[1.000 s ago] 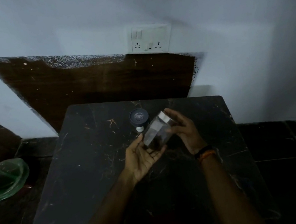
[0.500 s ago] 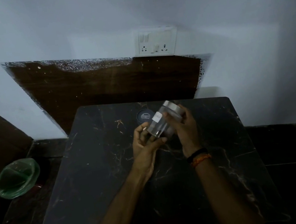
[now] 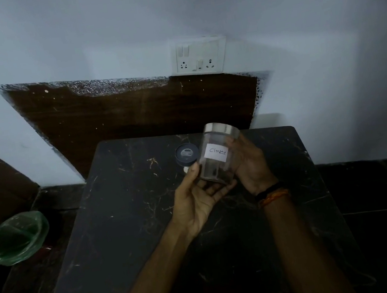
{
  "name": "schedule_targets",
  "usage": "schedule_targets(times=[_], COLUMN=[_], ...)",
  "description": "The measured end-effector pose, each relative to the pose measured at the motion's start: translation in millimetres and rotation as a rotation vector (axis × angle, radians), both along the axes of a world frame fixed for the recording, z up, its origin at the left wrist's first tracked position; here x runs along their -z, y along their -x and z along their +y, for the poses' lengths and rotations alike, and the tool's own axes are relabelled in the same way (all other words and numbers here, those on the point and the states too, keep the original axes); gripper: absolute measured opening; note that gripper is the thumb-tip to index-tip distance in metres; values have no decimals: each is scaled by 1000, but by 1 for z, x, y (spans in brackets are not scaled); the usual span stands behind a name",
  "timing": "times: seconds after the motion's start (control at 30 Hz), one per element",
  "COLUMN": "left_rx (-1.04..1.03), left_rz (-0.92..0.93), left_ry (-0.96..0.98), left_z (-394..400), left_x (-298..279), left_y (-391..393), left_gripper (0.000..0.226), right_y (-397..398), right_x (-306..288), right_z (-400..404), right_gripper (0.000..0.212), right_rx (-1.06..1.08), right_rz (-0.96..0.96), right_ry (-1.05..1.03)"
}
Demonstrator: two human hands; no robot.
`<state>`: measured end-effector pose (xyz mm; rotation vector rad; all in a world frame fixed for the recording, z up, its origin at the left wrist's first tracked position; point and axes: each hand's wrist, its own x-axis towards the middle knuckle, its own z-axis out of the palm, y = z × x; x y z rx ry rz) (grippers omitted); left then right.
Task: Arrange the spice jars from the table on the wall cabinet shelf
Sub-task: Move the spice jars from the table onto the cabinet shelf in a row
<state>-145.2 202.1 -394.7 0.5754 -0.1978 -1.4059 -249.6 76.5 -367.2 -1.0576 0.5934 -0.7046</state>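
Holding: both my hands keep one clear spice jar [image 3: 216,158] up over the far part of the table [image 3: 123,219], clear of its top.
Left hand [image 3: 197,202]: palm up beneath the jar, fingers curled under its base, thumb laid along its left wall.
Right hand [image 3: 249,163]: wrapped round the jar's right side, fingers bent behind it.
Jar axis: long axis close to upright, leaning a little; the lid end points up and toward the wall, the base down into my left palm.
Jar look: see-through body, shiny metal screw lid [image 3: 221,130], dark contents low inside, a white paper label [image 3: 217,154] facing me, handwritten "Cloves".
Second jar [image 3: 187,154]: stands on the table just left of the held one, dark round lid showing, body mostly hidden.
Wrist: black and orange bands [image 3: 271,193] on my right wrist.
Beyond: white switch plate [image 3: 199,55] on the wall, green bin [image 3: 17,237] on the floor to the left.
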Motion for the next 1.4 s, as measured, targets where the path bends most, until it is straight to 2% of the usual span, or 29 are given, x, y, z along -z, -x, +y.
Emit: schedule_targets(times=[0.23, 0.53, 0.73, 0.87, 0.97, 1.1, 1.23, 1.4], left_rx=[-7, -23, -16, -33, -31, -15, -11, 15], left_rz=[-66, -43, -24, -39, -73, -105, -159, -258], left_ry=[29, 10, 37, 52, 83, 139, 246, 420], left_z=[3, 7, 7, 0, -11, -32, -63, -104], left_x=[5, 8, 12, 8, -4, -28, -68, -132], left_y=[6, 7, 9, 7, 5, 1, -3, -13], left_gripper=[66, 77, 72, 70, 70, 66, 71, 71], right_y=[-2, -1, 3, 8, 10, 12, 16, 23], right_x=[-4, -12, -18, -32, -55, -88, -132, -197], right_z=[1, 4, 6, 0, -8, -19, -31, -45], right_gripper=[64, 34, 57, 64, 79, 70, 81, 49], right_rx=[24, -1, 0, -2, 17, 56, 152, 195], right_rz=[106, 157, 172, 237, 291, 302, 259, 146], right_ry=[-3, 48, 78, 161, 240, 308, 391, 495])
